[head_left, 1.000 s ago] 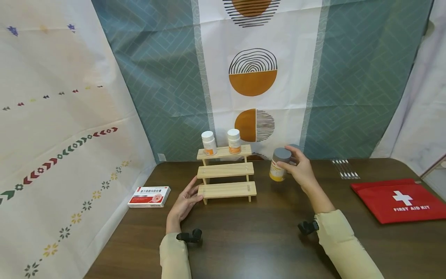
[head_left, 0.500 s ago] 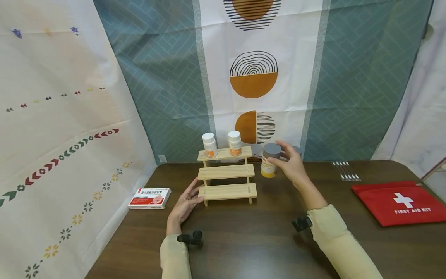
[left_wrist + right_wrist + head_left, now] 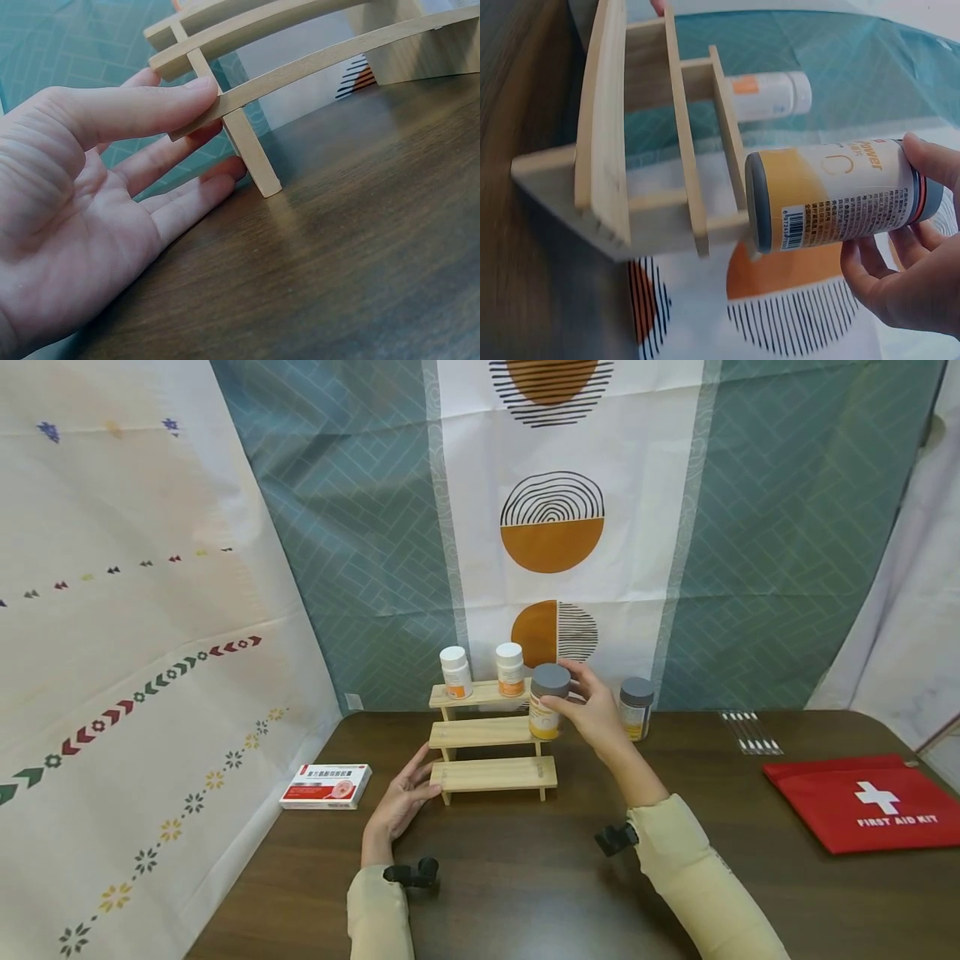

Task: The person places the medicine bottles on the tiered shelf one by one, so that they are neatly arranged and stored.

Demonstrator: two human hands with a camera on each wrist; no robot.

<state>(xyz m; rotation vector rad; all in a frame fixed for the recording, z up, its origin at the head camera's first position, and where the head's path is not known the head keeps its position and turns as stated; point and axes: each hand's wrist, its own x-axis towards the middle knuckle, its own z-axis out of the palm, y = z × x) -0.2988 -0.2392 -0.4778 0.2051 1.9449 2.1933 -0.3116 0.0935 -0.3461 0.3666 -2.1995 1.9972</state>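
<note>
Grey-capped jar (image 3: 543,717) is up at the R end of the wooden rack's (image 3: 491,774) middle step, upright, lid on top. Can't tell from here if its base touches wood or hangs just clear. R hand (image 3: 594,717) has it clamped, thumb one side, fingers the other, up near the cap; prob. a high grip b/c that leaves the base free of fingers.

Over to the L hand (image 3: 401,806): thumb on top of the btm step's L end, fingertips tucked under and behind, so it's a pinch, prob. to stop the light frame sliding.

Top step: two white bottles, left one (image 3: 456,673) and right one (image 3: 511,671), upright w/ a gap btwn, labels fwd, presumably for easy reading. Second grey-capped jar (image 3: 636,710) stands on the table (image 3: 480,893), beyond the R hand.

Further out: red-and-white box (image 3: 326,787) lies flat on the L; cotton swabs (image 3: 752,732) and red first-aid pouch (image 3: 870,802) lie far R, well apart from both hands.
</note>
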